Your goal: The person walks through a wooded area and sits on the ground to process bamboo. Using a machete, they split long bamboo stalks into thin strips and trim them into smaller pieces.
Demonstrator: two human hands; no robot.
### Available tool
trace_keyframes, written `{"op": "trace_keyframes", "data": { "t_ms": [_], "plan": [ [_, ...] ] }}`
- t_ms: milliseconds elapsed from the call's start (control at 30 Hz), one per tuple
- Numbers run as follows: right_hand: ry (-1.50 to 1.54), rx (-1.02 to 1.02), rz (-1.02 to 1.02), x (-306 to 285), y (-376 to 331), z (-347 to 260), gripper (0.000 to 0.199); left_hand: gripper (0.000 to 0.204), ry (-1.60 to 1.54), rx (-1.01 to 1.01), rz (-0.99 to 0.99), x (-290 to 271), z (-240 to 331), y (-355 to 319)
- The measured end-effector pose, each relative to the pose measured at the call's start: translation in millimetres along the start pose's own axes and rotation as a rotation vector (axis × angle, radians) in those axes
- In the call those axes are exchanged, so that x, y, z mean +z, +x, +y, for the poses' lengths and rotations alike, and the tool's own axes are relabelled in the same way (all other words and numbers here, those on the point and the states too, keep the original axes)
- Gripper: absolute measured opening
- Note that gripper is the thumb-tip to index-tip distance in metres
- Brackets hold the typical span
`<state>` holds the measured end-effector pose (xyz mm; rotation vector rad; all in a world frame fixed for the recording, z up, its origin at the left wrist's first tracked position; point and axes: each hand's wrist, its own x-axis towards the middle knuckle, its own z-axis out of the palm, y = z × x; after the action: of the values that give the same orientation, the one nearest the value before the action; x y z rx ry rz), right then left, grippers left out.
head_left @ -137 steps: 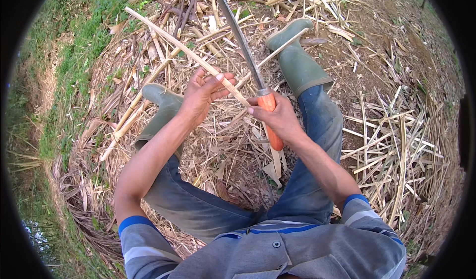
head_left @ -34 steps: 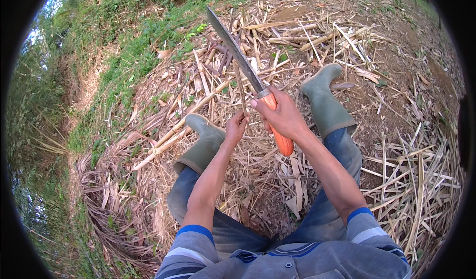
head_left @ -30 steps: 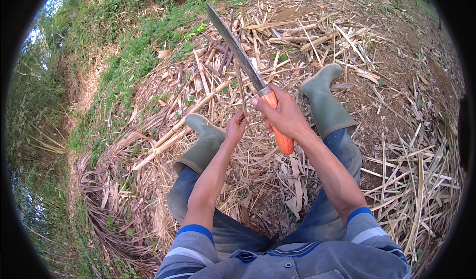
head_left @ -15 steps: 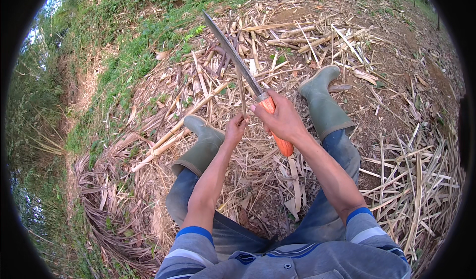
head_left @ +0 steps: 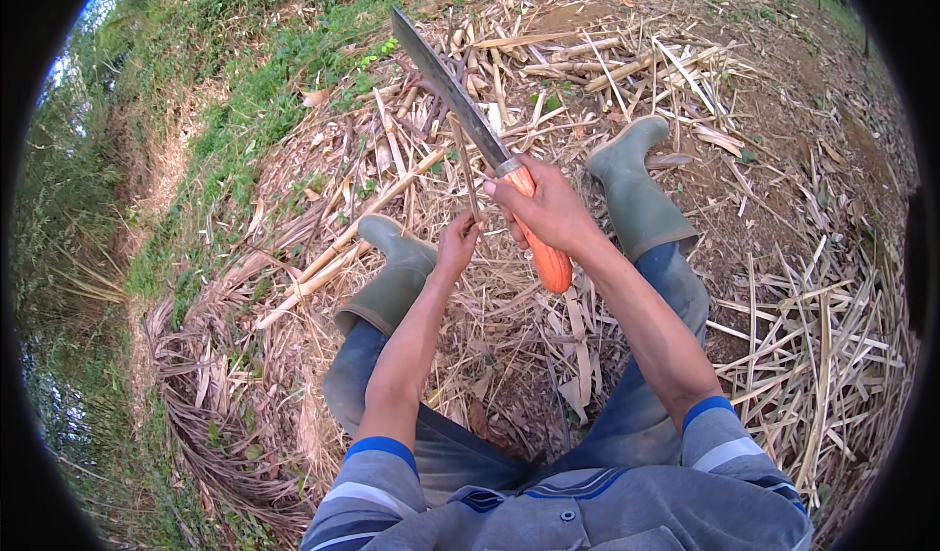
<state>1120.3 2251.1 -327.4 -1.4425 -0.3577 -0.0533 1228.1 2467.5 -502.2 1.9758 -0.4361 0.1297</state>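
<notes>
My right hand (head_left: 548, 206) is wrapped round the orange wooden handle of a machete (head_left: 453, 94). Its long dark blade slants up and to the left, away from me. My left hand (head_left: 457, 241) pinches the lower end of a thin brown stick (head_left: 464, 164), which stands nearly upright just left of the blade. The stick's upper end lies close to the blade's edge; whether they touch I cannot tell. Both hands are in front of me, between my knees, with the left a little lower.
My green rubber boots (head_left: 397, 275) (head_left: 634, 187) stand apart on either side. Cut stalks (head_left: 587, 66) lie scattered ahead, and a long pale cane (head_left: 328, 267) rests beside the left boot. Dry strips (head_left: 822, 365) are heaped at the right. Green plants (head_left: 264, 91) grow at the far left.
The machete has moved slightly up and left, and its blade has turned to show more of its flat side. The stick now tilts more to the left. Both hands have shifted slightly.
</notes>
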Motion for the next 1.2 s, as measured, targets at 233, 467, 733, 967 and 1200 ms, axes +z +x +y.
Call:
{"op": "trace_keyframes", "data": {
  "t_ms": [233, 467, 733, 967, 1200],
  "plan": [
    [0.137, 0.049, 0.029, 13.6, -7.7, -1.1, 0.024, 0.014, 0.113, 0.052, 0.014, -3.3, 1.7, -3.5],
    [0.127, 0.103, 0.022, 16.7, -12.6, -18.5, 0.026, 0.011, 0.241, 0.084, 0.070, -1.9, 6.3, -4.4],
    [-0.014, 0.056, 0.020, 9.3, -12.4, -7.7, 0.023, 0.012, 0.248, 0.024, 0.071, 15.1, 5.5, -5.7],
    [-0.021, 0.042, 0.029, 15.8, -9.6, -6.1, 0.024, 0.013, 0.172, 0.036, 0.147, 13.7, -12.5, -16.5],
    [-0.088, 0.043, 0.041, 18.2, -9.7, -7.8, 0.030, 0.015, 0.125, 0.040, 0.219, 20.0, -0.6, -17.2]
  ]
}}
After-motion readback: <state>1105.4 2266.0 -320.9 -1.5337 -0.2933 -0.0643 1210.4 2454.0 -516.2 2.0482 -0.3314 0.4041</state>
